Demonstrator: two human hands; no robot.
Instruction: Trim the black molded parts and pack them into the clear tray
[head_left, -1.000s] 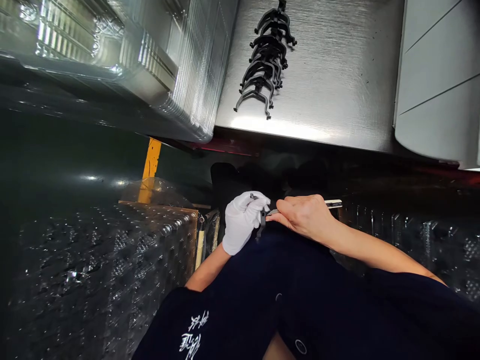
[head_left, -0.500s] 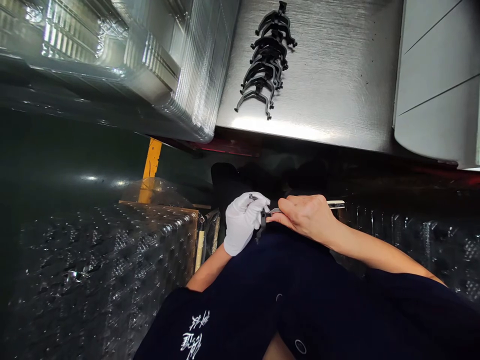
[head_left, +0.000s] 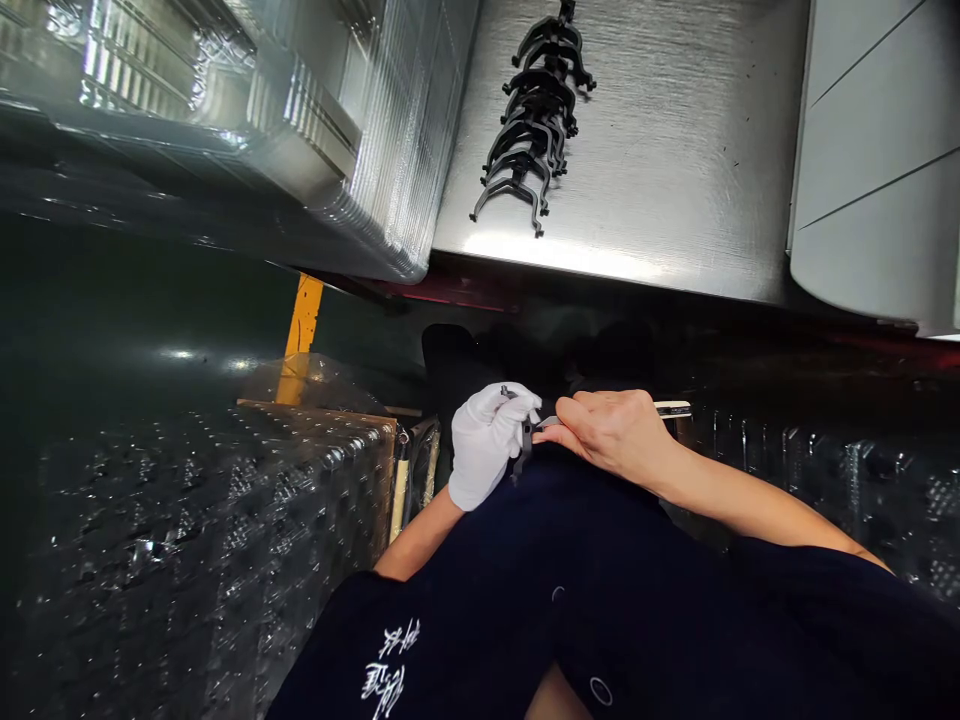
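In my white-gloved left hand [head_left: 484, 445] is a black plastic bracket [head_left: 526, 450], curved, with one arm hanging below the fingers and one end showing above them. My bare right hand [head_left: 619, 432] is closed on a knife, its thin grey blade [head_left: 550, 422] pointing left against the bracket's middle. The knife's handle is mostly hidden in the fist. Both hands are close together in front of my dark shirt. On the metal table ahead, several similar black brackets [head_left: 517, 188] lie nested in a row.
Stacked clear plastic trays [head_left: 405, 150] stand on the metal table's [head_left: 675, 180] left side. Light grey panels [head_left: 877, 190] are at its right. Bubble-wrapped goods [head_left: 210, 540] sit low at my left, near a yellow post [head_left: 301, 335]. More plastic-wrapped material [head_left: 817, 470] is at right.
The hands, bracket and blade stay almost in the same place. Only a very slight shift of the view shows.
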